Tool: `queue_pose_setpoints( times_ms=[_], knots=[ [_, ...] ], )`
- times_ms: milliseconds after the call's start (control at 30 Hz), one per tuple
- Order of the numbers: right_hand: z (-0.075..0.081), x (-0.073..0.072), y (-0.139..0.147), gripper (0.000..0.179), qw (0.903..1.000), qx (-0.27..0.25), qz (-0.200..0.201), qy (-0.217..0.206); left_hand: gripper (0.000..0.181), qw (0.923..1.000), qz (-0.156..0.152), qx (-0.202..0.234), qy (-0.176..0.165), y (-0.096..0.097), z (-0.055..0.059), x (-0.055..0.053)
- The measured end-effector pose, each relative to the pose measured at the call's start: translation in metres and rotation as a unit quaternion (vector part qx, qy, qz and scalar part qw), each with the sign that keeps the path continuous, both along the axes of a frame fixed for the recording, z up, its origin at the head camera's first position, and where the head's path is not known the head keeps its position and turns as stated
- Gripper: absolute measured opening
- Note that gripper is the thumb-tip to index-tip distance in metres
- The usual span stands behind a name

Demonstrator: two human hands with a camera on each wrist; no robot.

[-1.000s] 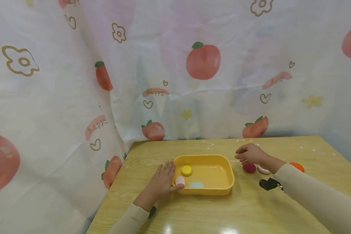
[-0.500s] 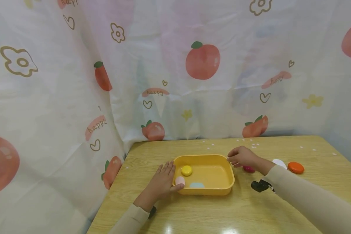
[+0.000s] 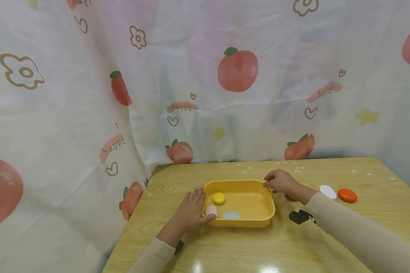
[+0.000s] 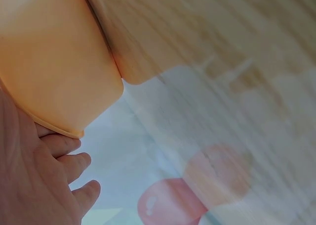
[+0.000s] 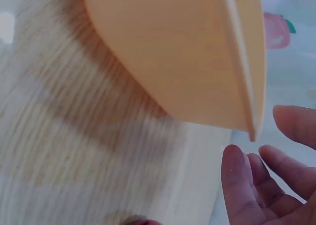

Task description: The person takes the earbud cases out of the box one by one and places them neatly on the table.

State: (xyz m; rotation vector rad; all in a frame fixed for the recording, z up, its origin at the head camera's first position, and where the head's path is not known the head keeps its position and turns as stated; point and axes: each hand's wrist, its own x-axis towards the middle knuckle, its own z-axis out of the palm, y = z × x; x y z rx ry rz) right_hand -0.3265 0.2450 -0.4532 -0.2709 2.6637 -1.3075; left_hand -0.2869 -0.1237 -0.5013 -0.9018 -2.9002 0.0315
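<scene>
My left hand [image 3: 188,212] rests on the left end of a yellow plastic tray [image 3: 264,223], fingers extended along its rim; the left wrist view shows this hand [image 4: 44,170] against the wall. My right hand [image 3: 283,182] is at the tray's back right corner. In the right wrist view its thumb and fingertips stand apart near the rim, with nothing seen between them. Inside the tray sit a yellow round piece [image 3: 219,198], a pale pink piece [image 3: 211,211] and a light blue piece [image 3: 231,215], its lower part hidden by the front wall.
Right of the tray lie a white oval piece [image 3: 328,192] and an orange round piece [image 3: 347,195]. A dark pink piece [image 3: 289,198] is mostly hidden beneath my right hand. Behind the wooden table [image 3: 177,174] hangs a printed curtain [image 3: 205,76]; a black tag [image 3: 298,217] dangles from my right wrist.
My right hand has moved left, from above the dark pink piece to the tray's back right corner. The left hand and the pieces in the tray have stayed put.
</scene>
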Motion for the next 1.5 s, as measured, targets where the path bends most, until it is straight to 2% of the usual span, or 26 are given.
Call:
queue_pose_setpoints(
  times_ms=[300,500,800,1067,1267,1500],
  knots=[
    [0.013,-0.005,-0.013,0.037,0.9989,0.038,-0.004,0.026,0.102,1.0,0.0,0.006,-0.004,-0.001,-0.002,-0.001],
    [0.015,-0.001,-0.027,0.034,0.9999,-0.004,0.013,0.005,0.102,1.0,0.0,0.009,-0.003,-0.001,-0.002,-0.001],
    [0.007,0.002,-0.043,0.03,0.9987,-0.043,0.021,-0.018,0.102,0.9999,-0.001,0.01,-0.006,0.0,-0.001,0.0],
    [-0.005,0.003,-0.057,0.021,0.9977,-0.05,0.03,-0.035,0.102,0.9999,-0.004,0.012,-0.004,0.0,-0.001,-0.001],
    [-0.012,0.006,-0.072,0.023,0.9975,-0.048,0.02,-0.047,0.103,0.9999,0.003,0.013,-0.01,0.0,-0.001,-0.001],
    [-0.022,0.009,-0.084,0.021,0.9978,-0.045,0.026,-0.042,0.102,0.9998,0.007,0.013,-0.014,0.001,-0.001,-0.001]
  ],
)
